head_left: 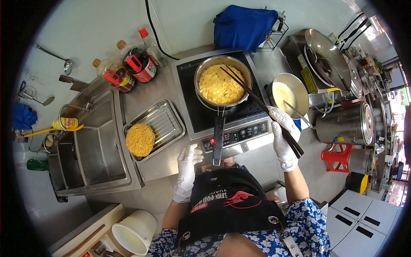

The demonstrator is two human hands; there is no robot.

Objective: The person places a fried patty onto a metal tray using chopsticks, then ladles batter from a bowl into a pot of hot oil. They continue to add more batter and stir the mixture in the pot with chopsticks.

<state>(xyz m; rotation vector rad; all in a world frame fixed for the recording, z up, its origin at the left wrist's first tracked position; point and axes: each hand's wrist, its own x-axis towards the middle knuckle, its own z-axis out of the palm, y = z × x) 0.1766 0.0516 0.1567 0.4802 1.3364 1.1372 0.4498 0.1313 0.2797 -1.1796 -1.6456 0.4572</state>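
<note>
My right hand point(282, 139), in a white glove, is closed around a pair of long dark chopsticks point(251, 95). Their tips reach into a saucepan point(198, 89) on the induction cooktop point(188, 77), over a round yellow mass of food point(220, 85) that fills the pan. The pan's black handle point(218, 137) points toward me. My left hand point(188, 166), also gloved, holds nothing, its fingers loosely apart, left of the handle. A similar yellow-orange round cake point(140, 140) lies on a rack in the metal tray point(175, 136).
Right of the cooktop stands a bowl of pale liquid point(284, 95) with a ladle point(299, 113). Sauce bottles point(143, 68) stand at the back left, beside the sink point(100, 141). A wok point(327, 60) and a large steel pot point(342, 123) are at the right. A white bucket point(137, 231) stands lower left.
</note>
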